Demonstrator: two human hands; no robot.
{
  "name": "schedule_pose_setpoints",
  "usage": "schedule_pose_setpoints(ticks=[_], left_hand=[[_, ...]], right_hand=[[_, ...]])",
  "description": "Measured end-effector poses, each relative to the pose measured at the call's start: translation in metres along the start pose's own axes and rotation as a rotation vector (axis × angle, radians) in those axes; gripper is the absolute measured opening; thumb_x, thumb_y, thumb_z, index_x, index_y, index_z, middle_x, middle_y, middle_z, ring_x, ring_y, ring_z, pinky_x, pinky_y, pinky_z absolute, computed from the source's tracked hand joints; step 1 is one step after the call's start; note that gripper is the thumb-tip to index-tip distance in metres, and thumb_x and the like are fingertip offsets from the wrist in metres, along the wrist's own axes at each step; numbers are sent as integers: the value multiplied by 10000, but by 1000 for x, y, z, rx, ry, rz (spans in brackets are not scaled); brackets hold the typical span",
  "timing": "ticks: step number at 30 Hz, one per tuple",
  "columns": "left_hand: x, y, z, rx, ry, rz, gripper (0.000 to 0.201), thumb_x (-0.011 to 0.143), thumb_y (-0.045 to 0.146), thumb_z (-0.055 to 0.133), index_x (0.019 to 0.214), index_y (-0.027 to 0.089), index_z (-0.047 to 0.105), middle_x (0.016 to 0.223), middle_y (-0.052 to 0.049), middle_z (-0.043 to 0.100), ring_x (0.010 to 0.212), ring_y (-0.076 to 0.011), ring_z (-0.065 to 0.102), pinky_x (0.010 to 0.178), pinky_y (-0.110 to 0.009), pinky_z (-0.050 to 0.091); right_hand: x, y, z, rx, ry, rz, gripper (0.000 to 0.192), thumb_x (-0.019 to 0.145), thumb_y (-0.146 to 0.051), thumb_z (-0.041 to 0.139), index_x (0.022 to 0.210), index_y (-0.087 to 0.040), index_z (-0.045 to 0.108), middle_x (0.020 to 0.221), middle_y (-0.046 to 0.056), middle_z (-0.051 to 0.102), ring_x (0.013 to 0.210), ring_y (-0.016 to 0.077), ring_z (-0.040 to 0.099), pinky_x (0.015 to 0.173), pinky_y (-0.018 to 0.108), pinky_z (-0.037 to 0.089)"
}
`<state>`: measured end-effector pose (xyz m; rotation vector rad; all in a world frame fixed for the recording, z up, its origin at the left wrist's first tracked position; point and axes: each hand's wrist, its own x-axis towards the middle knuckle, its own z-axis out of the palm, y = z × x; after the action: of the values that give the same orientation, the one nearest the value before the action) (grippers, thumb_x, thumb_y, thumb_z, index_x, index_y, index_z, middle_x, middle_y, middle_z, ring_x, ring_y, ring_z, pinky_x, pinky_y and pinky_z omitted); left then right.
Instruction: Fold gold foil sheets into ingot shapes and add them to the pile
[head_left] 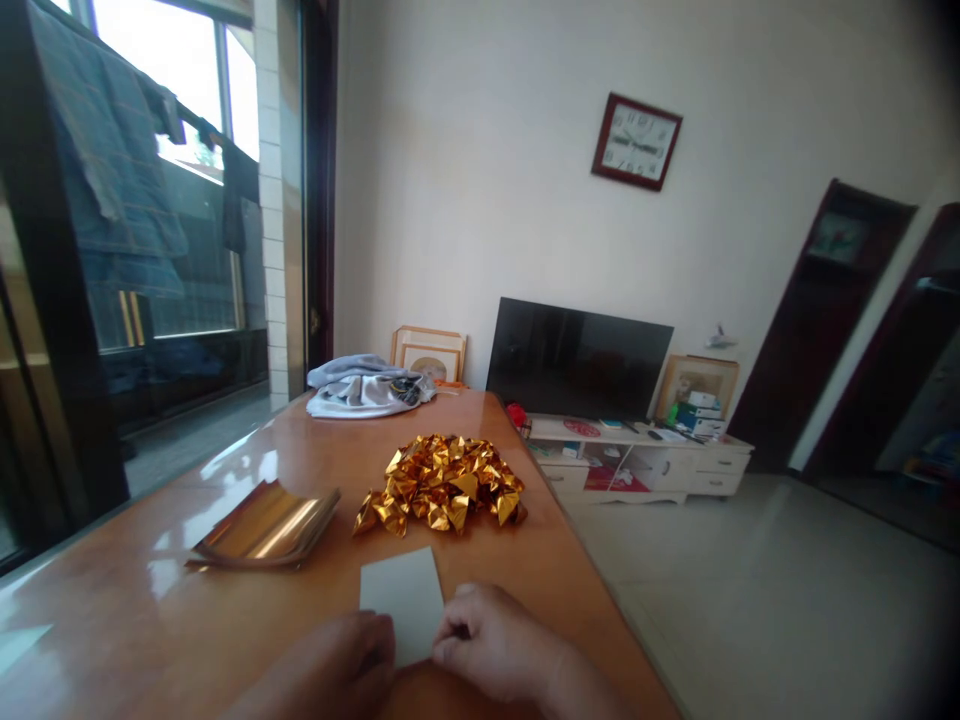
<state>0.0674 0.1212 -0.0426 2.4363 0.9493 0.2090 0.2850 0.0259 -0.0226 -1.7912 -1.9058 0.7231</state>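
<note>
Pale sheet [409,595]: between the hands, extending beyond them.
Step (judged): handling the sheet by its edges; next move calls for light, even control.
Right hand [487,635]: curled inward, apparently pinching the near right corner.
Left hand [349,650]: curled at left edge; grip hidden, cannot tell.
Gold folded pieces [450,485]: beyond both hands.

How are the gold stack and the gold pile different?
The gold stack is smooth, gently curved sheets; the gold pile is crumply, pointy pieces. The gold stack lies in layers, while the gold pile is all jumbled. Both are shiny and sit on the brown table.
</note>
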Motion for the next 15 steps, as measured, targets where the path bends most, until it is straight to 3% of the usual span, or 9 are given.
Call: schedule_pose_setpoints(ticks=[6,15], left_hand=[[-7,19,-27,-101,-134,3,200,845,308,499,823,197,664,805,-6,671,743,-174,589,627,-257,358],[-9,15,-29,-101,-102,-9,205,858,324,509,819,201,667,780,-12,671,701,-166,570,603,-260,351]], right_hand=[[2,8,0,18,43,-39,156,865,-258,611,758,-178,690,817,-6,645,747,124,582,650,212,379],[4,10,4,-36,60,35,200,871,-312,616,722,-179,627,776,-4,652,718,134,563,602,229,321]])
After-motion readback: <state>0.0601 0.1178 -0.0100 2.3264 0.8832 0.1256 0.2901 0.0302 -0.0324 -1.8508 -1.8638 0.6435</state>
